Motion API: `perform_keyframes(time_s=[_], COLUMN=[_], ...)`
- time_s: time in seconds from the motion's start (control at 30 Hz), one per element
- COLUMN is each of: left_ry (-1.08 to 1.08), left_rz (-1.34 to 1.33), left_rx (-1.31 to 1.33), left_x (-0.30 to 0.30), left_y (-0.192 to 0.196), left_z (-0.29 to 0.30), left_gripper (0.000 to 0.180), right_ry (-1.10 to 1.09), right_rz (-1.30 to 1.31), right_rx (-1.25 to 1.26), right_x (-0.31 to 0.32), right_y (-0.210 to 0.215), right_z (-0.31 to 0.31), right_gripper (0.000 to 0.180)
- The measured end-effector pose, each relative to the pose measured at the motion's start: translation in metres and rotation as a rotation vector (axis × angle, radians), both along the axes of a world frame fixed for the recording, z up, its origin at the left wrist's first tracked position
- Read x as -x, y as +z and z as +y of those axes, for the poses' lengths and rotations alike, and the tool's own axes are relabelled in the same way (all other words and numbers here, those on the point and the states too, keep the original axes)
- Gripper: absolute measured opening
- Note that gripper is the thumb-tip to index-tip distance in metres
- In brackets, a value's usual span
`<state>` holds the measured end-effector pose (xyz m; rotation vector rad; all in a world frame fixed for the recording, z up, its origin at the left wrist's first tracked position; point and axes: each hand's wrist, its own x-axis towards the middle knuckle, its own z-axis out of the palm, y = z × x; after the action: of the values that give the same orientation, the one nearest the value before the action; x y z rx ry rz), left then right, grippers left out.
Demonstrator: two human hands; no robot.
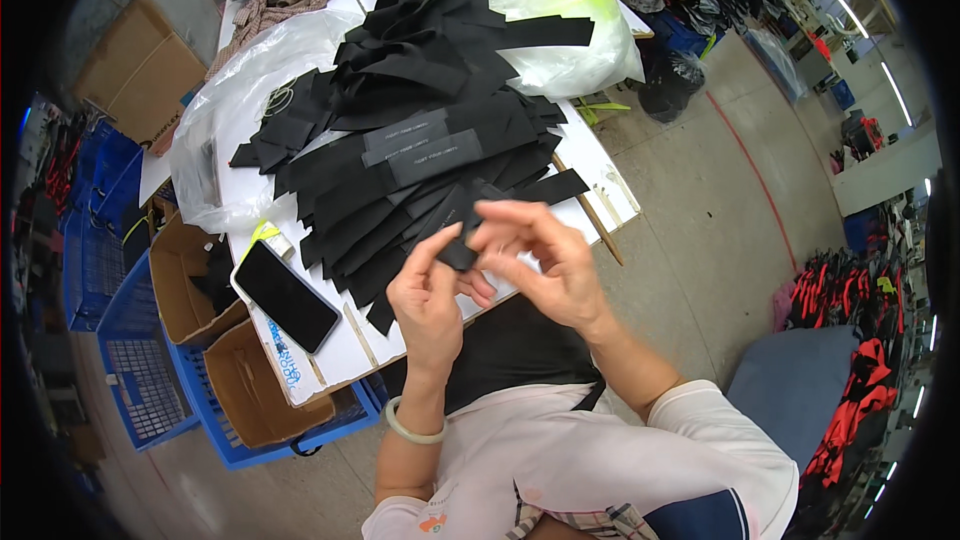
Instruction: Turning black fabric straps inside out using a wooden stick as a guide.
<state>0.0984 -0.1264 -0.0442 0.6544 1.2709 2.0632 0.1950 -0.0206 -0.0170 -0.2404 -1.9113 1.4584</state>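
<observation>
Between my two hands, above the near edge of the white table (385, 345), is a small piece of black strip (458, 256). My left hand (428, 298) pinches its left side, index finger and thumb closed on it. From the right, my right hand (545, 265) holds the other side with bent fingers, slightly blurred. Just beyond my hands, a big heap of flat black fabric strips (345, 205) covers much of the table. Two strips on top carry grey printed labels (420, 160).
A phone (287, 297) lies at the table's left edge. Clear plastic bags (215, 155) flank the heap. A thin wooden stick (600, 225) lies along the right edge. Blue crates (235, 452) with cardboard boxes (262, 380) stand at lower left. A grey cushion-like shape (790, 385) is at right.
</observation>
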Motion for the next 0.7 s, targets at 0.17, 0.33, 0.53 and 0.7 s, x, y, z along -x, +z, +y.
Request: perform_keyframes(time_s=[0.17,0.33,0.53,0.7], left_ry=[0.109,0.240,0.357,0.424], left_rz=[-0.090,0.182,0.471,0.582], left_rx=[0.003,0.071,0.182,0.229], left_x=[-0.009,-0.024,-0.019,-0.025], left_y=[0.000,-0.001,-0.007,-0.003], left_z=[0.001,0.004,-0.001,0.000], left_gripper=[0.027,0.028,0.032,0.035], right_ry=[-0.373,-0.520,-0.509,-0.559], right_rz=[-0.083,-0.054,-0.026,0.031], right_rx=[-0.196,-0.350,-0.329,-0.470], right_x=[0.006,0.016,0.016,0.015], right_y=[0.001,-0.015,-0.015,-0.018], right_z=[0.011,0.001,0.000,0.003], right_gripper=[0.028,0.033,0.032,0.030])
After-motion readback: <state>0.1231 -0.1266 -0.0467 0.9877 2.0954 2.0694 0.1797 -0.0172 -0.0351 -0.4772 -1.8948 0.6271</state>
